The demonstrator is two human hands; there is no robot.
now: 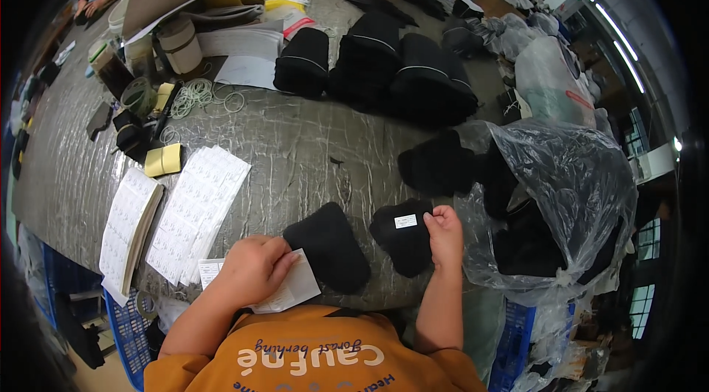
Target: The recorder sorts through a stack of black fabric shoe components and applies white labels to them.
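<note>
My right hand pinches the right edge of a black fabric piece near the table's front edge. A small white label lies on that piece, beside my thumb. My left hand is closed over a white label sheet, its fingertips hidden against the paper. Between my hands lies a second black fabric piece, apart from the first and close to the sheet's corner. Printed label sheets are fanned out to the left, next to a thicker stack of label sheets.
Tied bundles of black pieces stand at the back. A clear plastic bag holding black fabric sits at right. Yellow note pads, white string and a tape roll lie at left. Two people work across the table.
</note>
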